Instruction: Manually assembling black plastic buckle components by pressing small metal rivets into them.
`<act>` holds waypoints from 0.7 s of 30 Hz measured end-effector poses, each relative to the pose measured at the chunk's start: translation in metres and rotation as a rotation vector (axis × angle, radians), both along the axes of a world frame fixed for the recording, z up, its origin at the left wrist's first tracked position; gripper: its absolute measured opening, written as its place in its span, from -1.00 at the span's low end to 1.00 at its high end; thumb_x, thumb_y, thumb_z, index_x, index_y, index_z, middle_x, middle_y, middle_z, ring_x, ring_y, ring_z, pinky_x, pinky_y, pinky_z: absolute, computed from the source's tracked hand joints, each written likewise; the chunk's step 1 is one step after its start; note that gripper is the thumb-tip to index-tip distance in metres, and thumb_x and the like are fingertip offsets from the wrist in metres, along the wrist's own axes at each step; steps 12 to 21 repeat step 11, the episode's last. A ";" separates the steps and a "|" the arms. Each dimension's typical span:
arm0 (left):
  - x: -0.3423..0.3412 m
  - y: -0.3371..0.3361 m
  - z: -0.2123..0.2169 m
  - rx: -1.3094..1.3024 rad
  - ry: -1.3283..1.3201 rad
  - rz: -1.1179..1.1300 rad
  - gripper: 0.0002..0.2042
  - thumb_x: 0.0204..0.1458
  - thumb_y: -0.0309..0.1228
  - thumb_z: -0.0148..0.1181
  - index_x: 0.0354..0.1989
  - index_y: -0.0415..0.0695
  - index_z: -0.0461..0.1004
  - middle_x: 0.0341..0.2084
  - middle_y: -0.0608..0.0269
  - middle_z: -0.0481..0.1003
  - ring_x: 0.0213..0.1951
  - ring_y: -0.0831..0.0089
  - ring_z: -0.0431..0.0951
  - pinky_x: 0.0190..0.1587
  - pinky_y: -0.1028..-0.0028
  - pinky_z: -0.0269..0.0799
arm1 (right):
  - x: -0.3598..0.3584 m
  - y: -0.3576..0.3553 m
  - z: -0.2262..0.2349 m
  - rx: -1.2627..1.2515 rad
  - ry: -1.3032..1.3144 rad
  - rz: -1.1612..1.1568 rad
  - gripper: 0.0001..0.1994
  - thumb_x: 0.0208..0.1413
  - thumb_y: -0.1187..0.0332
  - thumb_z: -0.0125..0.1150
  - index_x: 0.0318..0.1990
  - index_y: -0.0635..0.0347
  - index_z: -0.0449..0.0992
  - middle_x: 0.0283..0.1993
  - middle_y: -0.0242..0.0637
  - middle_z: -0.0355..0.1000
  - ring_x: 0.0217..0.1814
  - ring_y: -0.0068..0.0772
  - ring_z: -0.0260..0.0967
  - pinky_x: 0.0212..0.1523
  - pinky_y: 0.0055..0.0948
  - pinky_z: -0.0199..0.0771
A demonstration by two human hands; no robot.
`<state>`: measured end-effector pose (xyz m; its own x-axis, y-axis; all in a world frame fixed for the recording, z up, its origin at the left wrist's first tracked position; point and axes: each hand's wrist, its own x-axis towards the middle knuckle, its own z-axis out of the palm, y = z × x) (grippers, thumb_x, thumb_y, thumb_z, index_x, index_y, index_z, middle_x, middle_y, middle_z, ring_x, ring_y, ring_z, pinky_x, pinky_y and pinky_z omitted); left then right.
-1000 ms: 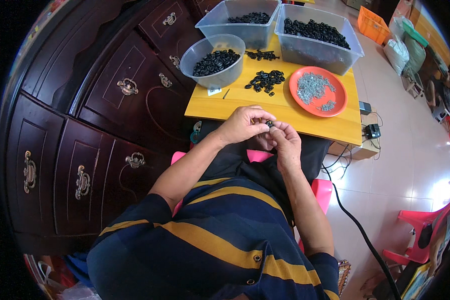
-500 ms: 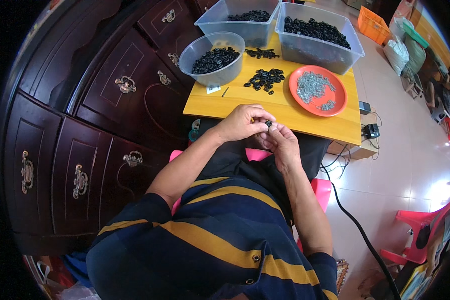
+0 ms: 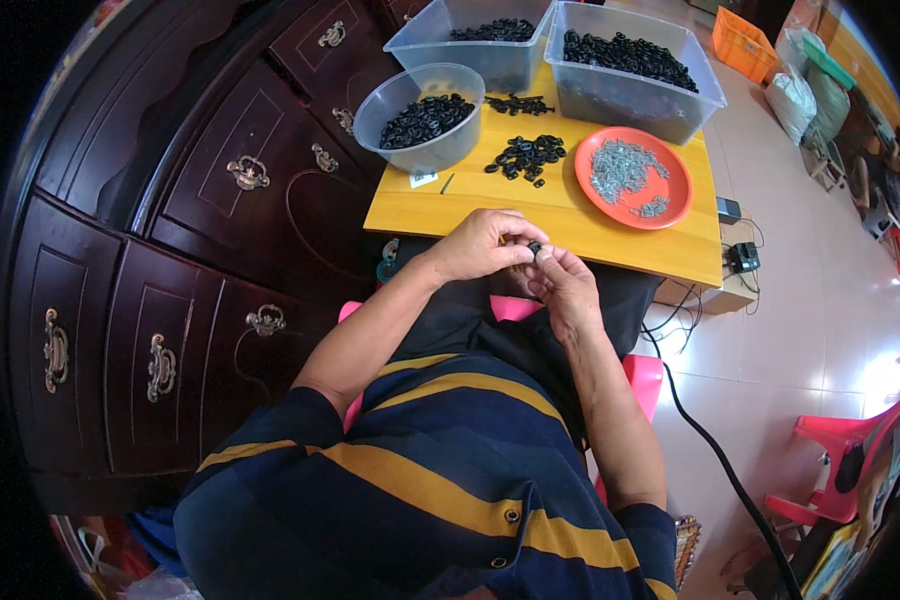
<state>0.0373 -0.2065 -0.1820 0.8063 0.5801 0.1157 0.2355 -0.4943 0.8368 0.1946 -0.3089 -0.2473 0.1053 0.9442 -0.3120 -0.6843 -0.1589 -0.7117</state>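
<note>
Just in front of the table's near edge, my left hand (image 3: 482, 245) and my right hand (image 3: 565, 280) meet, fingers closed around a small black oval ring-like piece (image 3: 535, 247). Both thumbs press at it, and its underside is hidden by fingers. On the yellow table (image 3: 420, 215) beyond lies a loose pile of similar black pieces (image 3: 525, 157). An orange-red plate (image 3: 678, 205) to the right holds many small silvery metal parts (image 3: 622, 170). A thin dark pin-like stick (image 3: 447, 183) lies at the left.
A round clear tub (image 3: 370, 130) and two rectangular clear bins (image 3: 630, 100), (image 3: 510, 60) hold masses of black pieces. Several black elongated parts (image 3: 520, 105) lie between them. Dark drawers (image 3: 230, 210) flank the left. A black cable (image 3: 705, 430) crosses the floor at right, near a pink chair (image 3: 830, 460).
The hands stay in nearly the same place, still pinching the black piece. The view has shifted very slightly; the table items appear a few pixels left and up.
</note>
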 end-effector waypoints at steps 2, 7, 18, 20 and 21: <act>0.000 0.001 0.003 -0.007 -0.003 -0.008 -0.73 0.03 -0.58 0.29 -0.05 -0.20 0.65 -0.26 0.24 0.61 -0.18 0.45 0.59 -0.07 0.45 0.50 | 0.000 0.000 -0.001 -0.005 -0.012 -0.003 -0.83 0.31 0.34 0.25 -0.06 0.21 0.56 -0.25 -0.41 0.56 -0.29 -0.62 0.48 -0.26 -0.60 0.47; -0.004 0.005 0.004 0.000 0.005 -0.061 -0.73 0.03 -0.58 0.29 -0.06 -0.19 0.65 -0.27 0.24 0.61 -0.19 0.45 0.59 -0.07 0.44 0.50 | -0.001 0.000 0.001 0.000 -0.015 0.030 -0.83 0.30 0.31 0.28 -0.09 0.19 0.58 -0.27 -0.42 0.57 -0.30 -0.61 0.50 -0.27 -0.60 0.49; -0.001 -0.001 0.014 0.016 0.111 -0.027 -0.67 0.01 -0.52 0.36 0.00 -0.15 0.64 -0.25 0.23 0.61 -0.22 0.48 0.59 -0.09 0.49 0.48 | 0.001 0.002 -0.005 0.007 0.042 0.055 -0.81 0.29 0.29 0.29 -0.07 0.19 0.58 -0.27 -0.42 0.57 -0.28 -0.59 0.51 -0.24 -0.60 0.52; -0.001 -0.001 0.014 0.016 0.111 -0.027 -0.67 0.01 -0.52 0.36 0.00 -0.15 0.64 -0.25 0.23 0.61 -0.22 0.48 0.59 -0.09 0.49 0.48 | 0.001 0.002 -0.005 0.007 0.042 0.055 -0.81 0.29 0.29 0.29 -0.07 0.19 0.58 -0.27 -0.42 0.57 -0.28 -0.59 0.51 -0.24 -0.60 0.52; -0.001 -0.001 0.014 0.016 0.111 -0.027 -0.67 0.01 -0.52 0.36 0.00 -0.15 0.64 -0.25 0.23 0.61 -0.22 0.48 0.59 -0.09 0.49 0.48 | 0.001 0.002 -0.005 0.007 0.042 0.055 -0.81 0.29 0.29 0.29 -0.07 0.19 0.58 -0.27 -0.42 0.57 -0.28 -0.59 0.51 -0.24 -0.60 0.52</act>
